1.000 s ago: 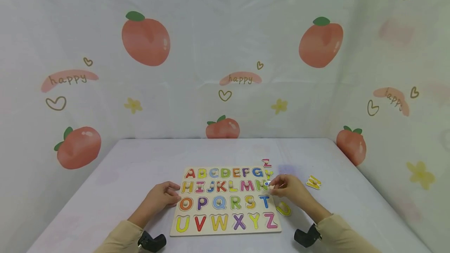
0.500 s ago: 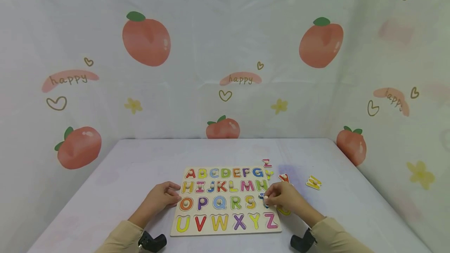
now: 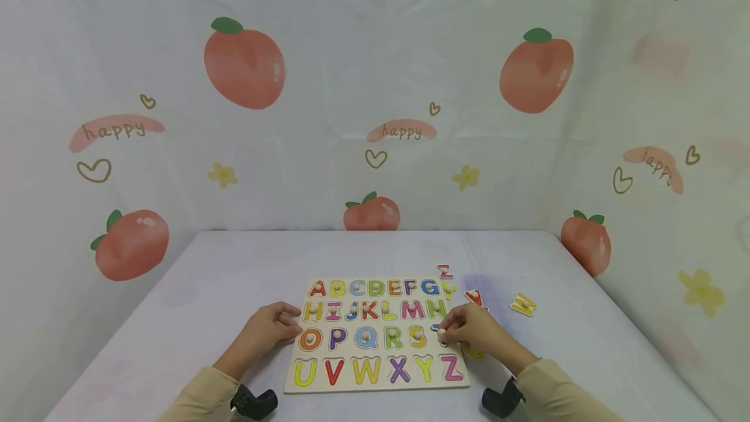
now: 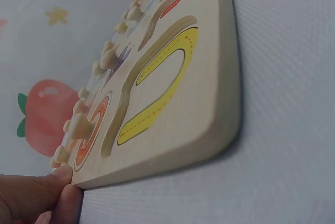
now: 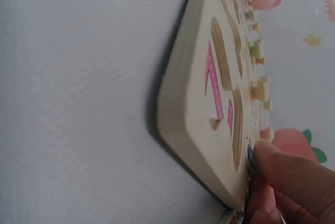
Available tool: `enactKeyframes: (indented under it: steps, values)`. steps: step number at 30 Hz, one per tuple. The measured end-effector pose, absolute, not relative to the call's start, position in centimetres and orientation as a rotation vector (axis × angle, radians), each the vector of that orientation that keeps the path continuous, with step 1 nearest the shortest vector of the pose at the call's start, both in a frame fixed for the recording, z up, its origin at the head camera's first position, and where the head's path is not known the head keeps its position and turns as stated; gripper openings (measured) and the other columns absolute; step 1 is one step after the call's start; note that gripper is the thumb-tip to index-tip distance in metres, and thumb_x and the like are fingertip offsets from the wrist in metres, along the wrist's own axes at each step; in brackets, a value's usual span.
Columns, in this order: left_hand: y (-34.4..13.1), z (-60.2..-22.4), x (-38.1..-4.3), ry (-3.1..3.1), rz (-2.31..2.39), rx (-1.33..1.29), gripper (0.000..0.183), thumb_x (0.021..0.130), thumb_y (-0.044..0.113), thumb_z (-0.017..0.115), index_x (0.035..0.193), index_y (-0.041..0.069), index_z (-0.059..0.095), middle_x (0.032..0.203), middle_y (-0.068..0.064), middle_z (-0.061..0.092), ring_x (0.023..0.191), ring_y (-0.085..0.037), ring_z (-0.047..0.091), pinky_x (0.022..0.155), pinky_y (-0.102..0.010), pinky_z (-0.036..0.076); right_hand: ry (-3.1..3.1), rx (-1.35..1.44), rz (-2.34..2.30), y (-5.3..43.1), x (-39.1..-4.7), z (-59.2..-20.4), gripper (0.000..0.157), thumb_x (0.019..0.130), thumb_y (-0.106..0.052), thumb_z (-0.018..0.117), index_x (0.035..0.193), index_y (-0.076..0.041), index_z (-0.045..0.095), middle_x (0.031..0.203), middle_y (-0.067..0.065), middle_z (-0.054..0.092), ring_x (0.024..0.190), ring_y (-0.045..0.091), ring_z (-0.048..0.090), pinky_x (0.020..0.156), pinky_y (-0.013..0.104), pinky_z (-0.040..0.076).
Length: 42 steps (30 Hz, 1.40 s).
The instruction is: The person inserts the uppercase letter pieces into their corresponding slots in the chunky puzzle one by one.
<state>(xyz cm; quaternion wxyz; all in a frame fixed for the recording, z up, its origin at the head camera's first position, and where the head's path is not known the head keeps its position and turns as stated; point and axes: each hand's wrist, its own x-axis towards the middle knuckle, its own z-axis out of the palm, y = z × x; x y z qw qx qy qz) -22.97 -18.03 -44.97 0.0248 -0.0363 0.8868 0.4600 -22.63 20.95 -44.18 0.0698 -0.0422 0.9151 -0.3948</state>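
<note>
A wooden alphabet puzzle board [image 3: 377,350] lies flat in the head view, knobbed letters filling its upper rows. My left hand [image 3: 271,326] holds its left edge; in the left wrist view the thumb [image 4: 62,174] touches the edge near the orange O [image 4: 93,132]. At the board's right side, my right hand [image 3: 471,329] pinches the blue letter T piece [image 3: 435,327] by its knob, over the T slot. Most of that piece is hidden by the fingers, so I cannot tell whether it is fully seated. The bottom row shows printed slots, U through Z, without knobs.
Loose letters lie right of the board: a pink Z [image 3: 444,272], a Y [image 3: 448,291], a red V [image 3: 474,297] and a yellow W [image 3: 523,305]. A yellow U [image 3: 473,351] is partly under my right hand. A patterned cloth [image 3: 375,83] hangs behind the table.
My right hand has moved down and left with the T piece, from beside the N to the T slot. The red V has come into view. My left hand has stayed put.
</note>
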Motion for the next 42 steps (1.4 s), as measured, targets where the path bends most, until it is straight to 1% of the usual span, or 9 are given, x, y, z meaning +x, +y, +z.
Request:
enactKeyframes:
  steps: [11, 19, 24, 28, 32, 36, 39, 42]
  values:
    - [-18.1, -45.1, -23.0, 2.748, 1.401, -0.132, 0.035, 0.08, 0.005, 0.075, 0.111, -0.003, 0.062, 0.079, -0.004, 0.064, 0.067, -0.013, 0.058, 0.06, -0.026, 0.05, 2.744, -0.114, -1.11, 20.8, -22.8, -43.9, 0.014, 0.076, -0.017, 0.082, 0.078, -0.01, 0.069, 0.069, -0.001, 0.061, 0.061, 0.013, 0.051, 0.056, 0.025, 0.043]
    - [-18.3, -45.1, -23.0, 2.749, 1.394, -0.123, 0.034, 0.08, 0.005, 0.074, 0.111, -0.003, 0.062, 0.08, -0.004, 0.064, 0.068, -0.013, 0.058, 0.06, -0.025, 0.05, 2.742, -0.101, -1.108, 20.6, -22.8, -43.9, 0.015, 0.075, -0.015, 0.082, 0.078, -0.01, 0.068, 0.069, 0.001, 0.057, 0.062, 0.014, 0.05, 0.056, 0.025, 0.042]
    - [-18.2, -45.0, -23.0, 2.751, 1.389, -0.12, 0.035, 0.08, 0.005, 0.075, 0.111, -0.003, 0.062, 0.08, -0.004, 0.064, 0.068, -0.013, 0.058, 0.06, -0.026, 0.05, 2.733, -0.115, -1.11, 20.9, -22.7, -43.8, 0.019, 0.074, -0.018, 0.083, 0.083, -0.012, 0.067, 0.071, 0.002, 0.055, 0.063, 0.015, 0.05, 0.056, 0.026, 0.041]
    - [-18.1, -45.0, -23.0, 2.754, 1.392, -0.118, 0.035, 0.079, 0.005, 0.075, 0.111, -0.003, 0.062, 0.079, -0.004, 0.064, 0.067, -0.013, 0.058, 0.06, -0.026, 0.051, 2.713, -0.165, -1.139, 21.5, -22.5, -43.5, 0.02, 0.075, -0.019, 0.082, 0.087, -0.013, 0.067, 0.075, 0.001, 0.056, 0.068, 0.015, 0.052, 0.059, 0.027, 0.043]
    - [-18.1, -45.2, -23.0, 2.756, 1.404, -0.121, 0.034, 0.079, 0.005, 0.075, 0.11, -0.003, 0.062, 0.079, -0.003, 0.064, 0.067, -0.013, 0.058, 0.06, -0.025, 0.051, 2.639, -0.295, -1.229, 22.6, -22.3, -42.9, 0.02, 0.081, -0.016, 0.076, 0.096, -0.008, 0.066, 0.081, 0.002, 0.059, 0.072, 0.016, 0.056, 0.061, 0.027, 0.048]
    - [-18.0, -45.2, -23.0, 2.755, 1.41, -0.13, 0.033, 0.08, 0.004, 0.074, 0.11, -0.003, 0.063, 0.078, -0.003, 0.064, 0.067, -0.013, 0.058, 0.06, -0.024, 0.051, 2.556, -0.434, -1.307, 23.9, -22.3, -42.2, 0.026, 0.085, -0.014, 0.072, 0.106, 0.0, 0.063, 0.09, 0.005, 0.06, 0.079, 0.017, 0.058, 0.064, 0.026, 0.051]
    - [-18.0, -45.2, -23.0, 2.757, 1.407, -0.128, 0.034, 0.08, 0.004, 0.074, 0.11, -0.003, 0.063, 0.078, -0.004, 0.064, 0.067, -0.013, 0.058, 0.06, -0.025, 0.051, 2.547, -0.479, -1.311, 24.8, -22.4, -42.0, 0.03, 0.086, -0.014, 0.071, 0.11, 0.001, 0.063, 0.094, 0.005, 0.06, 0.083, 0.017, 0.058, 0.068, 0.025, 0.051]
    - [-18.0, -45.2, -23.0, 2.755, 1.412, -0.122, 0.034, 0.08, 0.005, 0.074, 0.111, -0.004, 0.062, 0.079, -0.004, 0.064, 0.067, -0.013, 0.058, 0.06, -0.025, 0.051, 2.552, -0.484, -1.302, 25.7, -22.4, -42.0, 0.03, 0.086, -0.013, 0.07, 0.111, 0.001, 0.063, 0.096, 0.006, 0.061, 0.086, 0.019, 0.058, 0.069, 0.024, 0.051]
